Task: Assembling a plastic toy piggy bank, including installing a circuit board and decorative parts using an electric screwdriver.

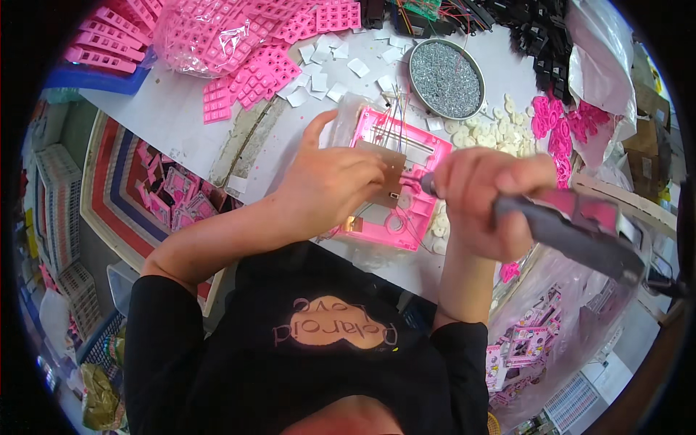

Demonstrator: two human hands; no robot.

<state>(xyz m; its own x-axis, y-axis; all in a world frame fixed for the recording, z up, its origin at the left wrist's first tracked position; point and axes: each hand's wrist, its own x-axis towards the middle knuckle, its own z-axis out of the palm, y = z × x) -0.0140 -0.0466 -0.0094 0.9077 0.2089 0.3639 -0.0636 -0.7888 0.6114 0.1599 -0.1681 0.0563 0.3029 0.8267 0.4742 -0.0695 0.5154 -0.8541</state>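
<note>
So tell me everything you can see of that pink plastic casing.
The pink plastic casing is a shallow, roughly rectangular shell, lying open side up on a white tabletop. Thin metal rods cross its far end, where wires rise; a ring shows toward its near edge. A brown board covers part of its middle, under the left hand. The right hand holds a power screwdriver pointed at it; contact is unclear.

The right hand (482,196) and grey-and-pink power tool (580,238) blur; the left hand (326,180) partly hides the brown rectangular board (394,164). Silvery metal bits (444,78) are too small to identify. The top edge crops the clear, pink-filled plastic bag (210,40).
</note>
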